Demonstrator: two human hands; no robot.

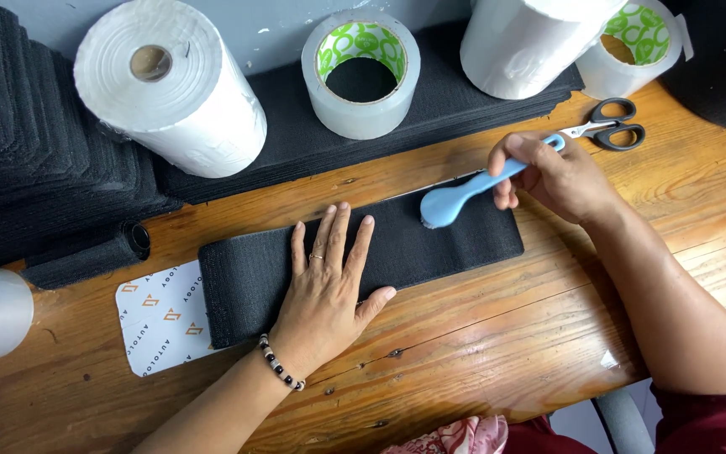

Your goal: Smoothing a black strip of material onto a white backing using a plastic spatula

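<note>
Flat, left hand (325, 294) on one black strip (430, 240); right hand (560, 176) grips one blue brush (464, 192)

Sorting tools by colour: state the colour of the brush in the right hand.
Light blue brush, held by the right hand; seen in the head view.

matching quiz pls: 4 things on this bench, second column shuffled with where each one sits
1. light blue brush
2. scissors
3. printed white card
4. left hand

a. poking out from under the black strip's left end
b. pressed flat on the black fabric strip
c. held in the right hand, head on the strip
d. lying on the wooden table near the far right tape roll

Pairs: 1-c, 2-d, 3-a, 4-b
</note>
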